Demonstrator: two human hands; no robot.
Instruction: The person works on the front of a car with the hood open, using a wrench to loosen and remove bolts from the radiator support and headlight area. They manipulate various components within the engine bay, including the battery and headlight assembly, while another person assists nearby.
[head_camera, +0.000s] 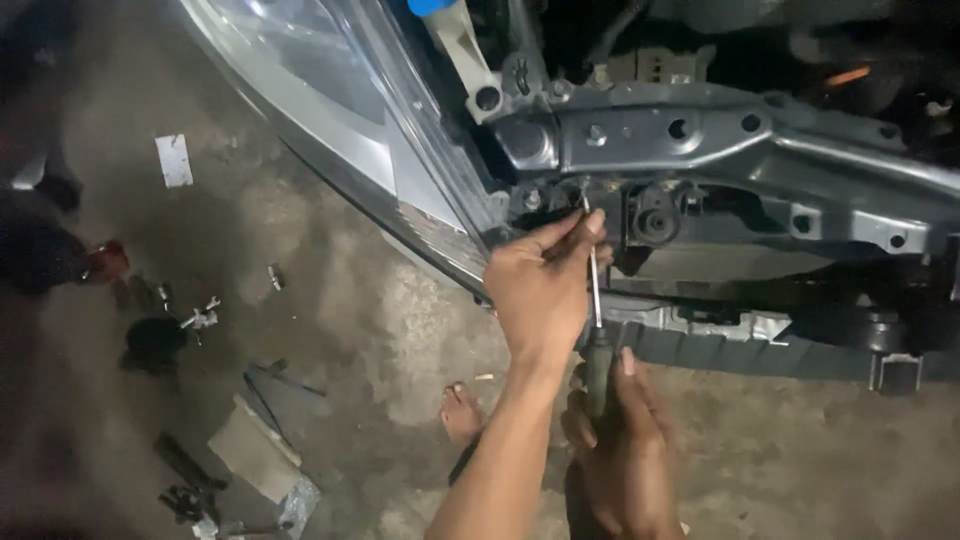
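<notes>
Screwdriver: a long screwdriver (596, 300) stands nearly upright below the grey metal front frame (700, 135) of a car; its thin steel shaft points up, the tip at a fastener spot on the frame's lower edge.
Handle: dark, at the bottom end, just in front of the black lower grille strip (740, 350).
Right hand: the right hand (620, 450) is wrapped around the handle, fingers curled closed, thumb laid up along it.
Left hand: the left hand (545, 285) pinches the shaft near the tip between thumb and fingertips; other fingers folded.
Headlight: a clear headlight lens (300, 60) with silver bodywork sits left of the frame.
Foot: a bare foot (460, 412) rests on the concrete floor (380, 300) below the left forearm.
Floor items: loose tools and small metal parts (200, 320) lie well apart to the left, with a flat piece of cardboard (250, 450) nearer the bottom edge.
</notes>
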